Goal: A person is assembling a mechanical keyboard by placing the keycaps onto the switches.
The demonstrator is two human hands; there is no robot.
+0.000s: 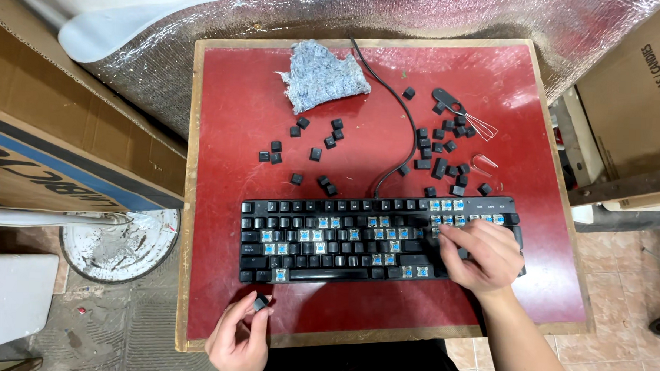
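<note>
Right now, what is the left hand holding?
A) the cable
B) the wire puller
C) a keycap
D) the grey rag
C: the left hand pinches one dark keycap at the table's front edge, below the keyboard; the rag, cable and puller lie untouched farther back.

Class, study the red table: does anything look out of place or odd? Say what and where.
The keyboard has many keys missing, baring blue switches. Loose black keycaps lie scattered behind it, near a wire puller. The left hand pinches one keycap.
</note>
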